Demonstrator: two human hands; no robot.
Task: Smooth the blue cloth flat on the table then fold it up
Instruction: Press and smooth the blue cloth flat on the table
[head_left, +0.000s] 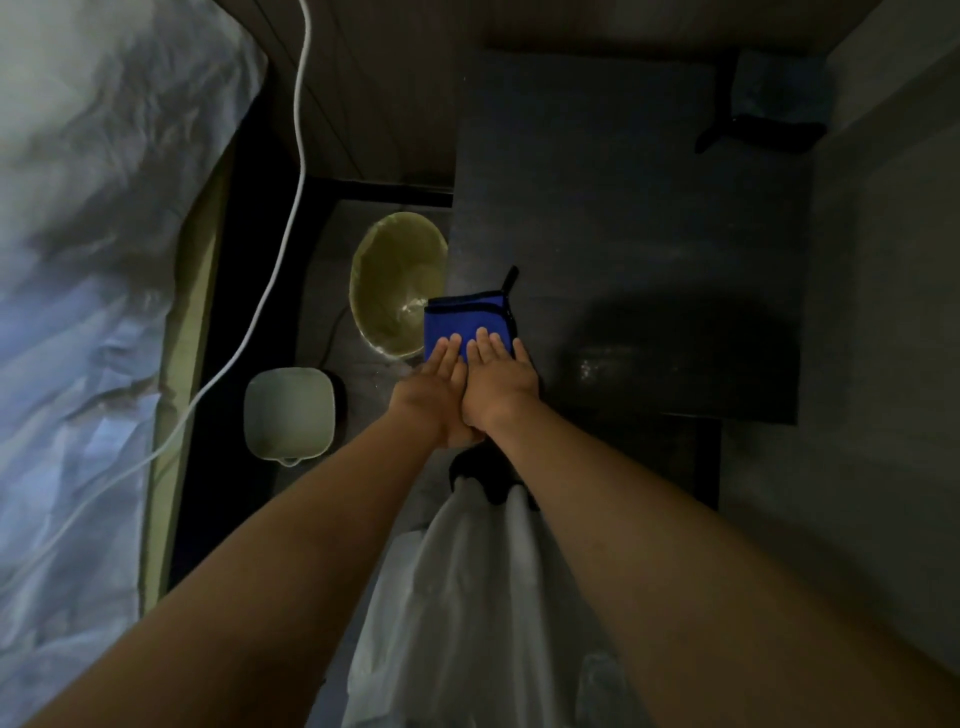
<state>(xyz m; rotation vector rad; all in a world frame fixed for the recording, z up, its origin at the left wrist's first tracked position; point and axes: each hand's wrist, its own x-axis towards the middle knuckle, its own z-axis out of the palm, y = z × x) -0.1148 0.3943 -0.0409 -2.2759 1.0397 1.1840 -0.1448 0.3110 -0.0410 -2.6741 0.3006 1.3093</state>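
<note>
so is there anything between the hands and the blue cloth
No. In the head view the left hand and right hand lie flat, side by side, directly on the blue cloth, fingers spread over its near edge.

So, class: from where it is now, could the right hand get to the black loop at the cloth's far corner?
Probably yes. The right hand lies flat on the blue cloth, and the black loop sticks out just beyond its fingertips, with only bare dark table between.

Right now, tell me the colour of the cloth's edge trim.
Black trim on the blue cloth, clearest in the head view.
</note>
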